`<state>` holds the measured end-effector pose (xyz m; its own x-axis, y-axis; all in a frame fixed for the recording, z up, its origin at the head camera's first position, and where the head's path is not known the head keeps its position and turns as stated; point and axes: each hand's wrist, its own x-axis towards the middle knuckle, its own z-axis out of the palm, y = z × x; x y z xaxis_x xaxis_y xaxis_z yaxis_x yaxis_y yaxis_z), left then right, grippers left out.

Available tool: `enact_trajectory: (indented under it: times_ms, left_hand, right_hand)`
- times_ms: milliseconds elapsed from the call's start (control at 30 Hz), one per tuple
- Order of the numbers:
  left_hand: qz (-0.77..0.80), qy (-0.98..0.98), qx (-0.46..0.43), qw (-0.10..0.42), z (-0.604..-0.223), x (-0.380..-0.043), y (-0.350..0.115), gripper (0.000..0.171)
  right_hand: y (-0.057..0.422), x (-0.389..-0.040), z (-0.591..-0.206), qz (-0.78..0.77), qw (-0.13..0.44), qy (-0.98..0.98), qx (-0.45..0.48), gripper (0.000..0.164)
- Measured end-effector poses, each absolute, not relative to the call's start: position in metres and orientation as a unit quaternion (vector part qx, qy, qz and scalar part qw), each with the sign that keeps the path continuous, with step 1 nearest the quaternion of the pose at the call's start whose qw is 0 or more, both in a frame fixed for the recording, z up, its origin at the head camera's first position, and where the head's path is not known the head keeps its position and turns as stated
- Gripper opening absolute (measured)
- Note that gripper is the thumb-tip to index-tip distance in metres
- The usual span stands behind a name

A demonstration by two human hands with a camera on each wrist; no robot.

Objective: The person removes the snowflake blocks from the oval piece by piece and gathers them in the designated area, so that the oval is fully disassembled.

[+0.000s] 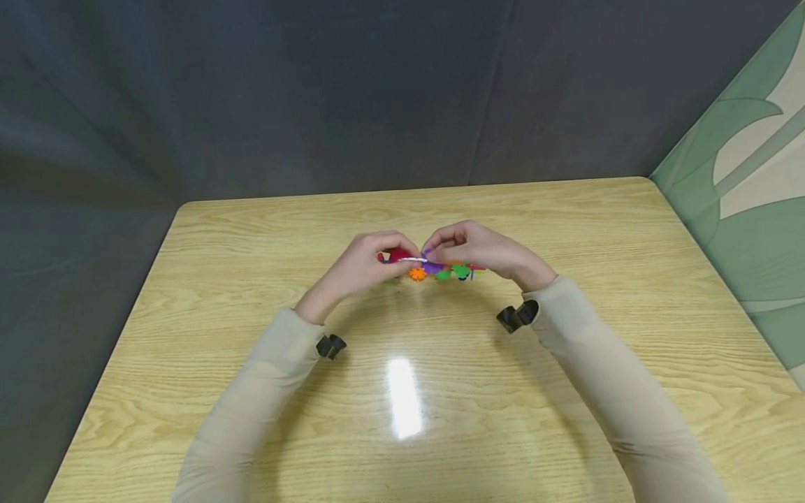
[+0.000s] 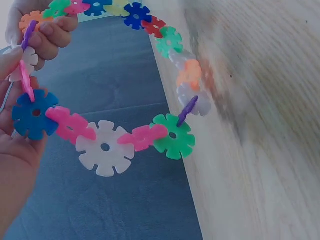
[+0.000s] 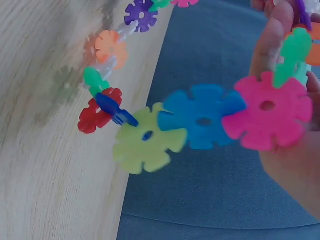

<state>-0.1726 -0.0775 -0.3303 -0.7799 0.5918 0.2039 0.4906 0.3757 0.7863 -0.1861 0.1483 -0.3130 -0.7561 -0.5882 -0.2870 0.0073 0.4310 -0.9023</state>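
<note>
Slotted plastic flower discs in many colours are linked into a loop-shaped chain (image 1: 431, 267), held up over the table. At one side of the loop, my left hand (image 1: 367, 258) pinches a white disc (image 2: 30, 59), with a pink disc and a blue disc (image 2: 36, 114) hanging below it. My right hand (image 1: 481, 251) grips the chain opposite, by the purple disc (image 2: 29, 35) and orange disc (image 2: 32, 22). The purple disc's edge meets the white one between both hands' fingertips. Fingers partly hide this joint. A pink disc (image 3: 270, 111) and a green disc (image 3: 294, 55) lie against my right hand.
Under the hands is a light wood-grain table (image 1: 402, 335), its far edge against a dark cloth (image 1: 352, 98). A green leaf-patterned panel (image 1: 748, 188) stands at the right. Each wrist carries a small black camera (image 1: 518, 316).
</note>
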Motion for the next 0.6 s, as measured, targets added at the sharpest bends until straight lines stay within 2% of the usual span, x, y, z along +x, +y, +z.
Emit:
enact_trajectory:
  times_ms: [233, 600]
  left_hand:
    - [0.435, 0.836, 0.331, 0.055, -0.326, -0.1729, -0.0767, 0.013]
    - [0.456, 0.817, 0.344, 0.082, -0.3227, -0.1733, -0.0781, 0.007]
  right_hand:
    - [0.1485, -0.1889, -0.3123, -0.515, 0.316, 0.777, -0.177, 0.025]
    - [0.1531, -0.1918, -0.3196, -0.571, 0.313, 0.736, -0.187, 0.014]
